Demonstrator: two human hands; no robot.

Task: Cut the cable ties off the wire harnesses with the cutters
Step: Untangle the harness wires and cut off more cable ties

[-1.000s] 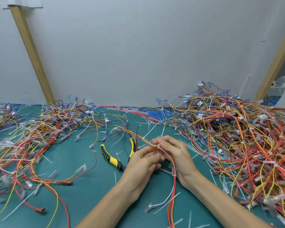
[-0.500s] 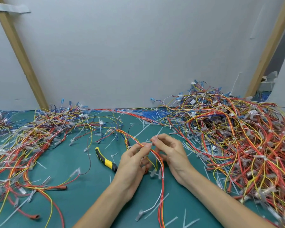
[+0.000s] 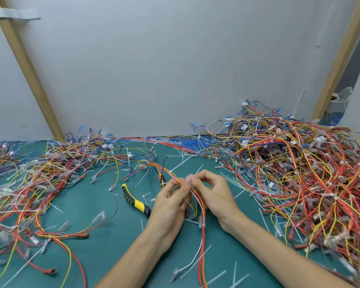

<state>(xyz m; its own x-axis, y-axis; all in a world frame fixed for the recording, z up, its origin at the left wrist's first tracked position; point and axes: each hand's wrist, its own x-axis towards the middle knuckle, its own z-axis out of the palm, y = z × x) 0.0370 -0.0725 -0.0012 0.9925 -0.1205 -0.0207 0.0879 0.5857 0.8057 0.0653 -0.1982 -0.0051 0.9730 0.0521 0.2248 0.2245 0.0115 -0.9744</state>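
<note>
Your left hand (image 3: 170,206) and right hand (image 3: 214,196) both pinch one harness (image 3: 202,242) at the fingertips, close together above the mat (image 3: 104,256). The cutters (image 3: 133,199) lie on the mat just beside your left hand (head hidden behind it). A big pile (image 3: 299,173) lies to your right.

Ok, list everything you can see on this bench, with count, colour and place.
held harness: one, red, orange, yellow, white, centre, between both grips
cutters: one, yellow-black handles, on mat left of left grip
harness heap: one, mostly red-orange, right side
spread harnesses: many, mixed colours, left side
loose cable ties: many, whitish, scattered over mat
mat: one, teal, under everything
battens: two, wood, leaning at back
wall: one, grey, behind
left grip: one, bare hand, pinching held harness
right grip: one, bare hand, pinching held harness
</note>
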